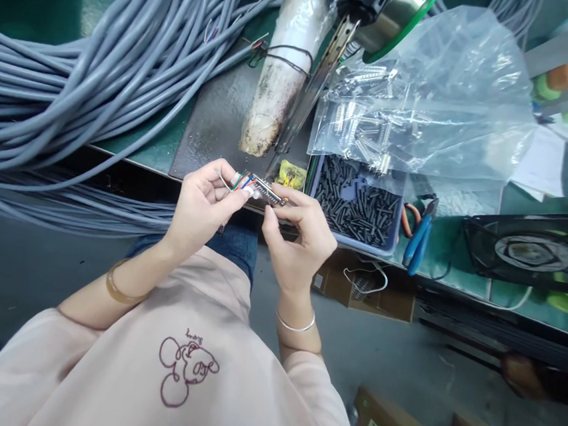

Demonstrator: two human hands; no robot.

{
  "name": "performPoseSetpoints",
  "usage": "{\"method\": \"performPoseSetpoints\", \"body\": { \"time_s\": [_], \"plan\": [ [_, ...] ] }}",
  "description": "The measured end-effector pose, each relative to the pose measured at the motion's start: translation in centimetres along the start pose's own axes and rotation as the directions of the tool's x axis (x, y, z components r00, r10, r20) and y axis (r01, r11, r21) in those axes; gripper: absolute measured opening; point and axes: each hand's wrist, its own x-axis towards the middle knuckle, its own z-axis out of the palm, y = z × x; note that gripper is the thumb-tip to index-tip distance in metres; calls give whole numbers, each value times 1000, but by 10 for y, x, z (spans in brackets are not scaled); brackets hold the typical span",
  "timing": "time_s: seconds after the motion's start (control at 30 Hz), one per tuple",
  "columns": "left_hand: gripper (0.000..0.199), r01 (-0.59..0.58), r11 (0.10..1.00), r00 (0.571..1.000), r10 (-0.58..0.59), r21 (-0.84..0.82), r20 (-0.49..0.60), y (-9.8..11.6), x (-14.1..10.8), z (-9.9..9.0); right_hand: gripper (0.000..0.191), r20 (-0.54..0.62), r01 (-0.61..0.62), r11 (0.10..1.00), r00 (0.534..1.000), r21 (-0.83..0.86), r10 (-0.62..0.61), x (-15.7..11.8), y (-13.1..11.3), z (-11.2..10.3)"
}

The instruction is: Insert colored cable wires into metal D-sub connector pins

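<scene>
My left hand (207, 202) is closed on thin coloured wires (245, 182), red, green and blue among them, near the bench's front edge. Beside it my right hand (299, 231) pinches the right end of a small metal connector (268, 193) with a row of pins. Wires and connector meet between the two hands; the fingers partly hide where they join. Just beyond the connector, a soldering iron (312, 85) points its tip down toward it, next to a stained white tube (276, 85).
Grey cables (106, 75) lie in a thick bundle at the left. A bin (392, 247) of black sleeves, a clear plastic bag (466, 96) of metal connectors, blue-handled pliers (418, 242) and a fan (531, 253) are on the right. Cardboard boxes (404, 425) stand on the floor.
</scene>
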Motion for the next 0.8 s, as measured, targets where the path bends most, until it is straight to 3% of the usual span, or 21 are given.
{"method": "performPoseSetpoints", "body": {
  "time_s": [0.8],
  "plan": [
    [20,-84,996,995,86,32,-55,8,8,8,15,-27,124,990,992,-62,-126,14,6,-1]
  ]
}}
